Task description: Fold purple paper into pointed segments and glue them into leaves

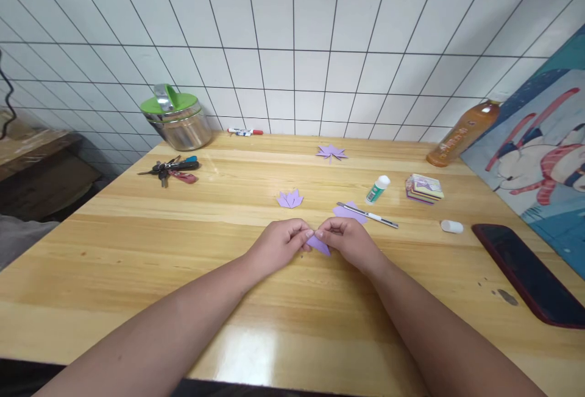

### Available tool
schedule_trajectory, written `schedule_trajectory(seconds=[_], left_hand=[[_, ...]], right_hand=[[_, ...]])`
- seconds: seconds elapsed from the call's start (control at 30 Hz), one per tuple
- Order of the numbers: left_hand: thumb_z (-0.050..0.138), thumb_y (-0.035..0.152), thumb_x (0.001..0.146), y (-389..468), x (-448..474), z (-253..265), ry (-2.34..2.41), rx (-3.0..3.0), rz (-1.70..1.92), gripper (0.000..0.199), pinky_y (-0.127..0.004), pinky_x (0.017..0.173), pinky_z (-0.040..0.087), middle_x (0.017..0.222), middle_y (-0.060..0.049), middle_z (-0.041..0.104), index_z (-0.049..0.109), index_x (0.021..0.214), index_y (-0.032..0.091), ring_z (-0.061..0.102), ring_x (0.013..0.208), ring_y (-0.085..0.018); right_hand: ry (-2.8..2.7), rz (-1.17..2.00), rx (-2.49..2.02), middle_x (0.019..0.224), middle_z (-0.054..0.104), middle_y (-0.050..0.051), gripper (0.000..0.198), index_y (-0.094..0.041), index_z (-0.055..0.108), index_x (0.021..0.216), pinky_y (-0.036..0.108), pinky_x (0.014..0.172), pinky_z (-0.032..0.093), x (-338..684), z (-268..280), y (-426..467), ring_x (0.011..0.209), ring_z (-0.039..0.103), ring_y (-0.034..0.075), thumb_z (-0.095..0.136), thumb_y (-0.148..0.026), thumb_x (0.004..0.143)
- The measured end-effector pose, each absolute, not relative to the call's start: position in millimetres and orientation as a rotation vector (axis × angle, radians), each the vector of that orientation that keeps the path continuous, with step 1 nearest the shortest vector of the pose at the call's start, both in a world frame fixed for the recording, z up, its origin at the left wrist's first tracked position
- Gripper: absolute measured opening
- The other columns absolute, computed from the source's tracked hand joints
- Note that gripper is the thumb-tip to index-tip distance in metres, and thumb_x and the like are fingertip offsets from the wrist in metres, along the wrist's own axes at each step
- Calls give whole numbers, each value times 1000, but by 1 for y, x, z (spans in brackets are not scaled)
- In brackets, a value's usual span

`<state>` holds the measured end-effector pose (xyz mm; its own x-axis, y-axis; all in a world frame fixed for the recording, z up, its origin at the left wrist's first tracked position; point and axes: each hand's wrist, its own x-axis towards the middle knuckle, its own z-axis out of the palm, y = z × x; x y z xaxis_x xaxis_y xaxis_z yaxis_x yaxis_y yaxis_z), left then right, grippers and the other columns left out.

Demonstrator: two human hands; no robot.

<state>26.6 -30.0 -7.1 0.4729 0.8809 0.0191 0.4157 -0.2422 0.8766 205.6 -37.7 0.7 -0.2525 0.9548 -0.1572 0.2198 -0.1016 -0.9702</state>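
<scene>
Between my hands is a small folded piece of purple paper (321,246), pinched at its upper edge by both. My left hand (284,240) closes on it with thumb and fingers from the left. From the right, my right hand (346,240) grips it the same way, thumb tip near the left one. Just beyond my hands lies a pleated purple paper piece (289,199). A flat purple paper sheet (342,213) rests past my right hand, with a slim white and dark pen-like tool (370,215) across it.
A glue stick (377,189), its white cap (452,226), a paper stack (424,189) and a phone (530,272) are to the right. A purple paper leaf (331,153), marker (245,132), bottle (464,132) and green-lidded pot (183,126) stand farther back. Keys (171,168) lie left.
</scene>
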Motion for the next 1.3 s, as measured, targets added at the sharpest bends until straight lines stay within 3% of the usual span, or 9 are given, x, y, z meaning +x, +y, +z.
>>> schedule_trajectory(seconds=[0.17, 0.37, 0.77, 0.97, 1.07, 1.17, 1.3], left_hand=[[42, 36, 85, -31, 28, -7, 1043, 1700, 621, 29, -23, 61, 46, 67, -2, 66, 60, 74, 16, 61, 62, -13], [48, 31, 81, -33, 28, -3, 1020, 1741, 594, 23, -21, 58, 44, 61, 1, 60, 59, 66, 16, 60, 61, -12], [43, 29, 83, -30, 25, -6, 1113, 1956, 625, 26, -20, 54, 35, 63, 1, 62, 61, 67, 18, 51, 55, -11], [49, 32, 80, -33, 25, -6, 1065, 1968, 587, 24, -20, 49, 28, 53, 4, 50, 61, 65, 17, 41, 50, -9], [52, 33, 79, -31, 25, -4, 1036, 1719, 678, 23, -20, 52, 33, 58, 2, 55, 62, 68, 16, 46, 53, -10], [58, 34, 76, -28, 25, -1, 984, 1307, 769, 20, -21, 56, 40, 63, -1, 61, 63, 75, 15, 53, 57, -11], [66, 29, 70, -27, 24, 0, 873, 931, 796, 16, -20, 58, 43, 63, -3, 64, 64, 74, 14, 56, 58, -10]], right_hand=[[-1605, 1271, -1383, 49, 46, -5, 26, -16, 57, 61, 21, 46, 30, 204, 1, -39, 47, 39, 8, 57, -38, 74], [-1937, 963, -1395, 60, 56, -2, 20, -18, 62, 66, 21, 54, 33, 206, 0, -41, 59, 48, 11, 52, -30, 78], [-1759, 1111, -1367, 61, 55, -2, 22, -16, 60, 70, 21, 53, 36, 207, -2, -36, 57, 48, 11, 51, -34, 80], [-2148, 737, -1252, 68, 60, 0, 14, -19, 59, 71, 23, 59, 39, 207, 1, -41, 65, 53, 13, 50, -21, 81], [-2120, 449, -1225, 84, 63, 3, 11, -20, 60, 87, 30, 71, 44, 207, 7, -45, 80, 56, 17, 50, -20, 81], [-2120, 213, -1076, 115, 54, 8, 30, -22, 57, 105, 40, 93, 37, 208, 13, -48, 110, 47, 22, 52, -15, 76], [-2265, 30, -921, 130, 44, 5, 35, -27, 61, 101, 46, 102, 29, 207, 13, -50, 126, 33, 24, 50, -7, 75]])
